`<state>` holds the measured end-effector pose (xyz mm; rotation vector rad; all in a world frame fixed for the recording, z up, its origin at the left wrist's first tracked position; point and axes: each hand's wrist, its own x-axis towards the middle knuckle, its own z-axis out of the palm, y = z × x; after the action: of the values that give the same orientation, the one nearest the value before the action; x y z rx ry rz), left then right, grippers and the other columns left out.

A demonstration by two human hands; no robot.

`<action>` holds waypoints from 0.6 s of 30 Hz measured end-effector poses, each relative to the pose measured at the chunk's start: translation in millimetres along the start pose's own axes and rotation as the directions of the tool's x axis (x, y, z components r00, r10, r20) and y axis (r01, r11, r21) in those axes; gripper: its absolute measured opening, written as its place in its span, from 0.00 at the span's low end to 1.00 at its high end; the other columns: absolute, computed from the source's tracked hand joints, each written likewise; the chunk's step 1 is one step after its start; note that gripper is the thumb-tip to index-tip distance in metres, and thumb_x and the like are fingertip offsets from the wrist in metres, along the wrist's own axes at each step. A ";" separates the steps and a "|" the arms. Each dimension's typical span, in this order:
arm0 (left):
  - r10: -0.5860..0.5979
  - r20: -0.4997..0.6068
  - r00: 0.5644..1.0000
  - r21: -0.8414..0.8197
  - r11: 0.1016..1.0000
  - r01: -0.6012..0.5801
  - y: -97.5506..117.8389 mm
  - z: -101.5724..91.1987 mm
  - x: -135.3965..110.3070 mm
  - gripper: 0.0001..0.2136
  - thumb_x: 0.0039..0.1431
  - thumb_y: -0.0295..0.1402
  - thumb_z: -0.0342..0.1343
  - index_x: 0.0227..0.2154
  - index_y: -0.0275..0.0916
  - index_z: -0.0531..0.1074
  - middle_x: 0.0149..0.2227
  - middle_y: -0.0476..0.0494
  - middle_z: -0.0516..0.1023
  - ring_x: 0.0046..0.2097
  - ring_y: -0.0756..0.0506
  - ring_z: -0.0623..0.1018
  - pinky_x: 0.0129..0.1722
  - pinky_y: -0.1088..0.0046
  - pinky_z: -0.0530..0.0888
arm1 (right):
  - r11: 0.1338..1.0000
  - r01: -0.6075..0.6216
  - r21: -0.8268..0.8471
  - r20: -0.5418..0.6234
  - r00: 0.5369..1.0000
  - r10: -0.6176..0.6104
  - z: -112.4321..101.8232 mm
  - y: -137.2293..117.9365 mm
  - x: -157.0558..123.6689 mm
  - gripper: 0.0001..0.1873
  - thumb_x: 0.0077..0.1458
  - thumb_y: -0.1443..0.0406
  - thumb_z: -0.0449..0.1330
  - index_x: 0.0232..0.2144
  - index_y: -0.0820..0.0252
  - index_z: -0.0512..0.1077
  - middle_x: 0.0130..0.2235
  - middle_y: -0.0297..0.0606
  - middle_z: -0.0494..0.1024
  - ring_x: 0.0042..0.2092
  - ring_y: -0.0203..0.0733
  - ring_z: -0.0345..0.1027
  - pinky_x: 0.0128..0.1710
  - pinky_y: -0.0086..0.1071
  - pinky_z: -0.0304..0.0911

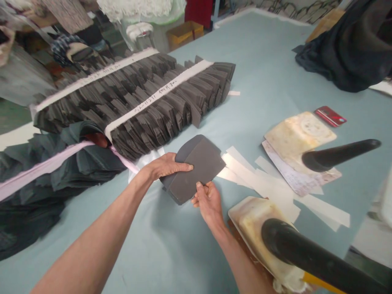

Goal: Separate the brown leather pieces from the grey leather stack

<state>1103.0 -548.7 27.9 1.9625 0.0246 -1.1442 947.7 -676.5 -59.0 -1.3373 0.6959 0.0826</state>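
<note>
Grip of both bare hands is closed on one folded piece of dark grey fabric [204, 165]: the left hand [167, 166] lies across its upper face with the fingers flat over the fold and the thumb hidden, while the right hand [208, 202] cups the lower edge from beneath, its thumb pressed on the rim. The piece is held just above the bench [260, 73], which has a pale blue cover, close to the front of a banded stack of matching grey pieces [159, 112] and beside loose paper strips [260, 183]. It looks light and soft, with some body from its folded layers, so the free corner may flop; the thick folded edge seems the surest place to take hold. Further left lies a heap of darker pieces [45, 179] bound with a pink strip [39, 173], and to the right are stained paper sheets [300, 134] and a small red case [330, 116]
</note>
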 end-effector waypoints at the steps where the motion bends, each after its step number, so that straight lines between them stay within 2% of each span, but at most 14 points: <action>1: -0.013 0.035 0.999 -0.054 0.998 0.015 -2.4 -0.6 -3.1 0.30 0.38 0.52 0.74 0.42 0.39 0.81 0.37 0.40 0.87 0.35 0.39 0.84 0.33 0.67 0.77 | 1.000 0.021 -0.023 0.023 1.000 -0.020 -1.2 1.6 -1.6 0.28 0.53 0.40 0.58 0.37 0.57 0.63 0.23 0.30 0.71 0.23 0.41 0.70 0.20 0.28 0.65; 5: -0.037 0.132 0.991 -0.272 0.960 0.072 -13.7 -1.1 -16.2 0.28 0.35 0.46 0.77 0.41 0.39 0.81 0.37 0.40 0.88 0.34 0.40 0.84 0.35 0.66 0.79 | 0.989 0.114 -0.093 0.070 0.992 -0.107 -3.6 8.8 -7.6 0.25 0.58 0.42 0.57 0.38 0.57 0.65 0.24 0.30 0.72 0.24 0.40 0.68 0.23 0.29 0.64; 7: -0.050 0.124 0.991 -0.334 0.938 0.089 -21.5 1.2 -23.7 0.27 0.36 0.45 0.77 0.40 0.38 0.81 0.37 0.39 0.88 0.33 0.40 0.84 0.35 0.65 0.80 | 0.982 0.152 -0.114 0.078 0.986 -0.144 -4.2 12.1 -9.0 0.24 0.59 0.42 0.58 0.38 0.56 0.66 0.25 0.30 0.72 0.25 0.40 0.67 0.25 0.30 0.63; 11: -0.043 0.003 0.999 -0.448 0.893 0.040 -44.8 11.1 -48.1 0.27 0.38 0.45 0.76 0.42 0.36 0.80 0.35 0.38 0.87 0.33 0.40 0.84 0.35 0.65 0.80 | 0.969 0.203 -0.139 0.085 0.978 -0.192 -6.7 14.3 -15.3 0.25 0.57 0.42 0.62 0.39 0.57 0.69 0.30 0.35 0.75 0.32 0.42 0.69 0.32 0.33 0.66; 14: -0.033 -0.086 0.996 -0.578 0.816 -0.023 -69.7 24.3 -80.1 0.30 0.41 0.45 0.76 0.46 0.35 0.79 0.37 0.38 0.87 0.33 0.41 0.83 0.34 0.66 0.81 | 0.974 0.191 -0.120 0.090 0.979 -0.181 -10.3 8.7 -34.7 0.34 0.54 0.41 0.65 0.49 0.60 0.69 0.44 0.45 0.78 0.41 0.46 0.72 0.38 0.36 0.69; 16: -0.028 -0.123 0.992 -0.666 0.743 -0.062 -89.2 37.2 -106.8 0.32 0.42 0.45 0.76 0.49 0.35 0.78 0.39 0.37 0.87 0.35 0.40 0.84 0.35 0.66 0.81 | 0.987 0.145 -0.074 0.161 0.978 -0.132 -12.8 0.7 -56.8 0.41 0.54 0.38 0.64 0.57 0.60 0.65 0.52 0.50 0.77 0.47 0.50 0.75 0.43 0.39 0.72; 18: -0.026 -0.153 0.988 -0.739 0.667 -0.097 -110.3 53.6 -134.9 0.33 0.43 0.44 0.76 0.52 0.36 0.77 0.42 0.35 0.87 0.37 0.38 0.85 0.37 0.65 0.81 | 0.997 0.070 -0.023 0.307 0.950 -0.059 -13.7 -9.4 -82.8 0.39 0.60 0.39 0.61 0.60 0.60 0.65 0.54 0.49 0.77 0.54 0.51 0.74 0.51 0.41 0.73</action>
<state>942.3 -463.6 41.6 1.2767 0.4692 -0.7634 880.2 -664.2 -9.9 -1.3416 0.3886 0.2454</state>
